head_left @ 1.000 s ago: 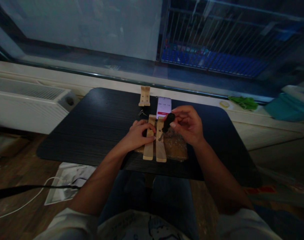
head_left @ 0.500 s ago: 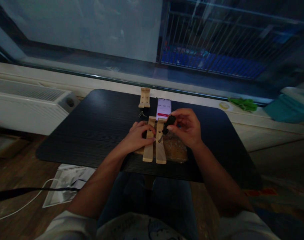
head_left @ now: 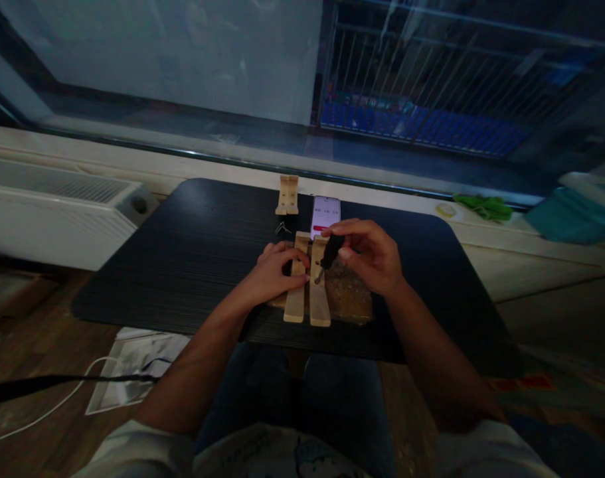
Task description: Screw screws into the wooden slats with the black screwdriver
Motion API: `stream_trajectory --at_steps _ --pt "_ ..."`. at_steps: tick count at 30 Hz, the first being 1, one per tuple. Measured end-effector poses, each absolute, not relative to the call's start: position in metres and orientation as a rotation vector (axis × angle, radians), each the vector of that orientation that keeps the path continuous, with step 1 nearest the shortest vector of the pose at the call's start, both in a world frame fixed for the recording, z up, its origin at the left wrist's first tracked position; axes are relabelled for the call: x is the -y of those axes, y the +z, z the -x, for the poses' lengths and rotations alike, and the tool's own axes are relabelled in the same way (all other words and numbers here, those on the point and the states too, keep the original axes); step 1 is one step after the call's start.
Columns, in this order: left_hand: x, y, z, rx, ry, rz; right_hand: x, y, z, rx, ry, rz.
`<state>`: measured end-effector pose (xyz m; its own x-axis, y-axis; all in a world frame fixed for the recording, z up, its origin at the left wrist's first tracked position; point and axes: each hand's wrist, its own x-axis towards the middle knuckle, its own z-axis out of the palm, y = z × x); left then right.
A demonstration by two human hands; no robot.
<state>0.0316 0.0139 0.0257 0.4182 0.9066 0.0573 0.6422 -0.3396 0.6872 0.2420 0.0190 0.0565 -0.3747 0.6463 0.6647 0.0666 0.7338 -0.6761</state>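
Observation:
Two pale wooden bracket-like pieces lie side by side on a worn wooden board [head_left: 349,302]. My left hand [head_left: 277,272] is closed across the left wooden piece [head_left: 295,307], its thumb and fingertips reaching the gap between the two. A short screwdriver [head_left: 333,249] with a black handle is held in the fingers of my right hand [head_left: 374,255]. Its tip points down at the right wooden piece [head_left: 320,311], near a hole in the middle; whether a screw sits there is too small to tell.
A phone [head_left: 327,209] with a lit timer screen lies just behind the wooden pieces. Left of it are some small metal parts [head_left: 283,228] and two more wooden pieces [head_left: 287,196]. All rest on a dark table [head_left: 157,265] beside a window. A radiator [head_left: 58,206] stands at left.
The fingers of my right hand have shifted around the screwdriver handle, which leans slightly further left. My left hand and the wooden pieces have stayed in place.

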Motion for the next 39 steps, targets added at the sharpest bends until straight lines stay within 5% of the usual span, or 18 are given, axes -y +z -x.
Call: stream_trajectory --at_steps 10,39 --pt "-0.0138 0.0262 -0.0315 -1.310 0.585 -2.095 -0.0186 0.0567 -0.2394 1.806 0.966 0.469" --pt "-0.0136 0.0274 -0.0311 -1.307 0.584 -2.098 -0.0204 0.0516 -0.2327 1.724 0.670 0.683"
